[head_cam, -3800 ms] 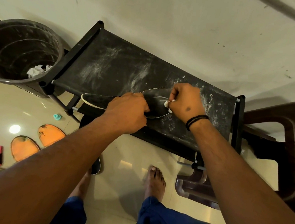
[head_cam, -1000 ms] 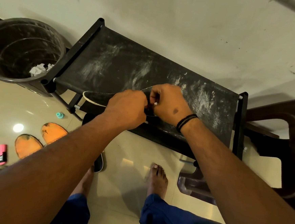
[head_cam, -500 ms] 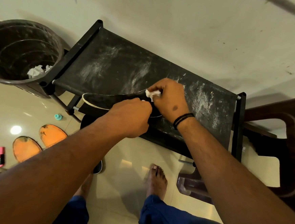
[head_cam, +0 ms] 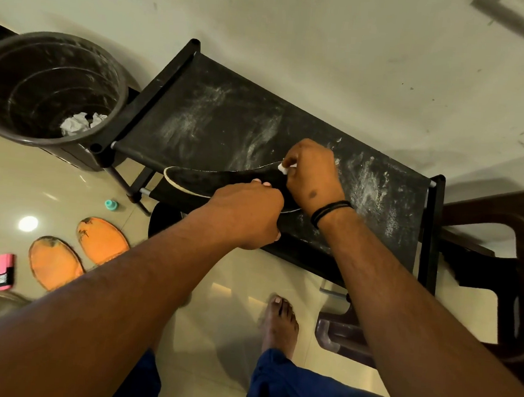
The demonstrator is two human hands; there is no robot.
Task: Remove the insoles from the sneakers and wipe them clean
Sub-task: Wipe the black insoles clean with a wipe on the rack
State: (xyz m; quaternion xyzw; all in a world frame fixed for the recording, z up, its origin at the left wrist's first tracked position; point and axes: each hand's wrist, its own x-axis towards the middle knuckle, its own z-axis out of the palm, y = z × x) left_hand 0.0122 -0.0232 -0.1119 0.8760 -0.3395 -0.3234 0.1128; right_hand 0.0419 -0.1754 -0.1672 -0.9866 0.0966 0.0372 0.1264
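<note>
The dark insole (head_cam: 212, 180) lies at the frame's centre on the dusty black surface (head_cam: 217, 116), its heel overhanging the edge, so a hard wipe could drag it off or pick up grit. The left hand (head_cam: 246, 216) grips its middle with curled fingers; the right hand (head_cam: 314, 174), just above, pinches a small white wad (head_cam: 283, 167) against its far end.

Black insole (head_cam: 212, 180) under left hand (head_cam: 246, 216); tissue (head_cam: 283, 167) in right hand (head_cam: 314, 177)
</note>
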